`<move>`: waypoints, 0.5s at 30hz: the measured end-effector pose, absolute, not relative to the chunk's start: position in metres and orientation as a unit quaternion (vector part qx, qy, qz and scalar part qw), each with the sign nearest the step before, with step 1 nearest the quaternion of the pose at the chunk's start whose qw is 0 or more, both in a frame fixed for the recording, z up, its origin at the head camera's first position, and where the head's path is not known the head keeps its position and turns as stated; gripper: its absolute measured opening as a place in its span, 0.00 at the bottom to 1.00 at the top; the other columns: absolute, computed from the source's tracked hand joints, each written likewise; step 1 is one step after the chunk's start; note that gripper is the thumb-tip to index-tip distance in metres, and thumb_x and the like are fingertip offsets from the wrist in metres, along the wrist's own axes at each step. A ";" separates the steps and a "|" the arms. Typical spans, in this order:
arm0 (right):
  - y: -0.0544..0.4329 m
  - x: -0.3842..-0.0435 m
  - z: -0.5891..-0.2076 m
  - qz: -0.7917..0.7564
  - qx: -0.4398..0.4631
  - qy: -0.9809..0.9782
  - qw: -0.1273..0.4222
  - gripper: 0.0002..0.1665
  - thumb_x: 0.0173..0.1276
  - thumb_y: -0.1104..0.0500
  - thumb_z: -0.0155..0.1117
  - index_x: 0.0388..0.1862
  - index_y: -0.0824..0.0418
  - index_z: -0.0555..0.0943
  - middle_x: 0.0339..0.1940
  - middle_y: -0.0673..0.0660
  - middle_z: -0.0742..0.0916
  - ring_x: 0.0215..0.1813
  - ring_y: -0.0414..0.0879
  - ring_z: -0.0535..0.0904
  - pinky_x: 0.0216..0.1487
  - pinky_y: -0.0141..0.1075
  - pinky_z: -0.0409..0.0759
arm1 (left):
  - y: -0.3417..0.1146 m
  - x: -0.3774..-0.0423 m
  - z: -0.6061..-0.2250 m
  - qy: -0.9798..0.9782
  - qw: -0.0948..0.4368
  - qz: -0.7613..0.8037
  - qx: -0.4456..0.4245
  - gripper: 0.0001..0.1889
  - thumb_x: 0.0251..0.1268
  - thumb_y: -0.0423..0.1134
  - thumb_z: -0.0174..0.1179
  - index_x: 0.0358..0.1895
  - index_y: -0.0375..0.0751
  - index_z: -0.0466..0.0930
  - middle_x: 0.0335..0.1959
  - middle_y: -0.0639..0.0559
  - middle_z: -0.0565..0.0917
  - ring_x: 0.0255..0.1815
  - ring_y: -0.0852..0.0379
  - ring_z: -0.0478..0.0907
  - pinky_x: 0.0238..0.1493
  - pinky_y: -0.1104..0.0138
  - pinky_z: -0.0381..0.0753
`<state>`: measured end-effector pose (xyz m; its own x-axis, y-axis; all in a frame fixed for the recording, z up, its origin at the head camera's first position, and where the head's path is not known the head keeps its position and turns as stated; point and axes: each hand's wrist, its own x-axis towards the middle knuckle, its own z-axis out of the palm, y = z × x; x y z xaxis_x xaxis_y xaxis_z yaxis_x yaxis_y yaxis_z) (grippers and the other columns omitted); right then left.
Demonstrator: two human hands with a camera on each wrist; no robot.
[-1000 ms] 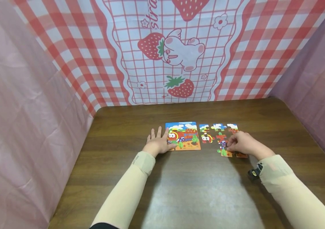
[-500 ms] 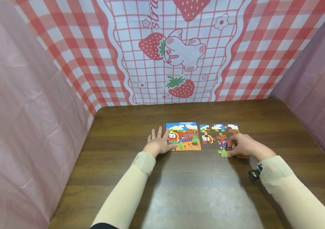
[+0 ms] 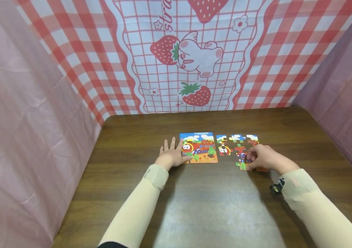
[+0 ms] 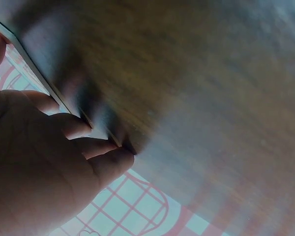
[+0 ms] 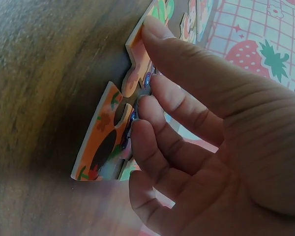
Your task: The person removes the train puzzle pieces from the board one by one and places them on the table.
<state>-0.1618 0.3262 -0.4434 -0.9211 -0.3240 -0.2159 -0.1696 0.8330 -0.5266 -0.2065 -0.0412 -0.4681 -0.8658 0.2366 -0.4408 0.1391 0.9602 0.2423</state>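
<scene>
Covering the walls, the strawberry cloth [image 3: 191, 55] backs a dark wooden bench [image 3: 213, 206]. The puzzle picture board [image 3: 202, 146] lies centre, pinned flat under the left hand [image 3: 172, 155], fingers straight. Loose puzzle pieces [image 3: 236, 139] sit just right of it. The right hand [image 3: 264, 156] pinches one puzzle piece [image 5: 137, 54]; nothing has shifted over the last half second, so fitting seems paused.

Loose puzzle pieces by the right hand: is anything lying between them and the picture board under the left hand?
Nothing visible does. The right hand touches the loose pieces; between them and the picture board, pressed by the left hand, only another piece lies on bare table.
</scene>
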 end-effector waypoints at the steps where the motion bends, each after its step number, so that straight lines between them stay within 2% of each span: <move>1: 0.326 -0.162 -0.444 -0.258 -0.130 0.946 0.150 0.21 0.47 0.54 0.87 0.30 0.61 0.82 0.26 0.49 0.79 0.32 0.45 0.74 0.38 0.42 0.73 | -0.041 -0.208 -0.469 0.960 0.240 0.102 0.098 0.49 0.70 0.74 0.46 0.84 0.59 0.35 0.84 0.46 0.31 0.80 0.36 0.26 0.76 0.44 0.36; 9: 0.328 -0.161 -0.440 -0.255 -0.126 0.946 0.157 0.21 0.50 0.51 0.86 0.34 0.61 0.84 0.29 0.51 0.80 0.33 0.46 0.74 0.38 0.42 0.73 | -0.042 -0.216 -0.486 0.958 0.244 0.108 0.102 0.50 0.68 0.76 0.43 0.84 0.62 0.31 0.83 0.48 0.27 0.79 0.36 0.22 0.75 0.43 0.34; 15: 0.324 -0.164 -0.429 -0.287 -0.126 0.936 0.163 0.18 0.60 0.52 0.80 0.40 0.62 0.85 0.31 0.53 0.81 0.33 0.47 0.74 0.34 0.42 0.75 | -0.042 -0.220 -0.488 0.955 0.258 0.110 0.095 0.49 0.69 0.75 0.45 0.83 0.63 0.29 0.82 0.49 0.25 0.79 0.37 0.20 0.76 0.44 0.31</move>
<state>-0.1636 0.3236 -0.4287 -0.9151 -0.3293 -0.2329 -0.1421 0.8036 -0.5780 -0.2205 -0.0418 -0.4883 -0.8492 0.2375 -0.4716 0.1238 0.9578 0.2595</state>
